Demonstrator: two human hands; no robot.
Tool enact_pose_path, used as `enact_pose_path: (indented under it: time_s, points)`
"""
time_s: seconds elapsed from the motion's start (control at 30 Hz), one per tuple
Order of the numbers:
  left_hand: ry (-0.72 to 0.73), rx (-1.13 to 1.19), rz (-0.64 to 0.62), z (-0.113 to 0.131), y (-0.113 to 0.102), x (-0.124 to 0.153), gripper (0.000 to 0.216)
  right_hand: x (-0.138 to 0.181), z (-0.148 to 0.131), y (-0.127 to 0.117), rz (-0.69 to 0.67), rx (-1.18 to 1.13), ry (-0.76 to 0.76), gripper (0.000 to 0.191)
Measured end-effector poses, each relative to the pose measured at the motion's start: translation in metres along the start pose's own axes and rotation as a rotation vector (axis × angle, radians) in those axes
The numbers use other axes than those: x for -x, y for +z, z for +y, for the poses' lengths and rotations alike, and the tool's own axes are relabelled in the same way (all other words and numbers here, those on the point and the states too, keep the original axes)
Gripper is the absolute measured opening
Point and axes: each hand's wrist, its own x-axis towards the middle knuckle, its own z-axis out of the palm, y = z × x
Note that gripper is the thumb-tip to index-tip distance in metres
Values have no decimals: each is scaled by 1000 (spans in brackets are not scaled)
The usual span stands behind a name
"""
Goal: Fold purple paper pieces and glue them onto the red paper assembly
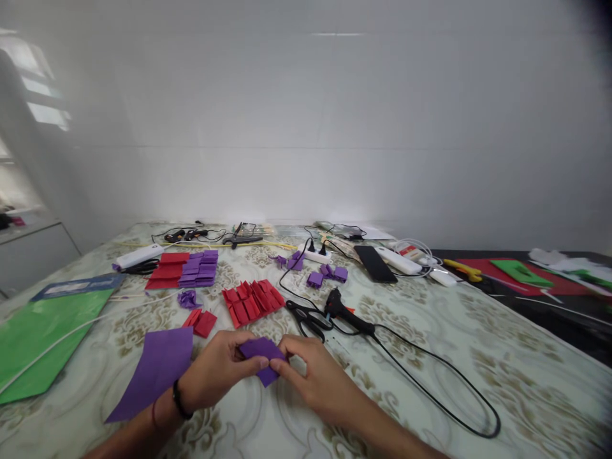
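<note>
Left hand [224, 363], right hand [313, 373], both pinching purple paper [261, 349], scissors [313, 312], glue gun [351, 316] just beyond

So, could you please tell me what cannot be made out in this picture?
Held purple paper, head view: parts hidden by the left hand and right hand.
Flat purple sheet, head view: lower right part hidden by the left forearm.
Green sheet, head view: cut off by the left edge.
Markings on the blue strip, head view: too small and blurred to read.

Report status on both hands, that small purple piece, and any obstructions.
Left hand and right hand pinching small purple piece. Piece partly hidden by hands. Nothing blocking; scissors, glue gun beyond.
</note>
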Motion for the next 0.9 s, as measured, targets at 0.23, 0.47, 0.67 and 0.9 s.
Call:
enact_pose_path:
  time_s: [0.23, 0.47, 0.67, 0.9]
  points:
    - [-41, 75, 31, 1, 3, 1, 32, 0, 2, 0, 30, -13, -17, 25]
    - [-23, 160, -2, -2, 5, 1, 36, 3, 1, -1, 25, 7, -32, 25]
    - [-4, 176, -6, 0, 3, 1, 35, 3, 0, -2, 30, 21, -16, 28]
    - [10, 190, 46, 8, 4, 5, 34, 6, -3, -3, 34, 4, -3, 35]
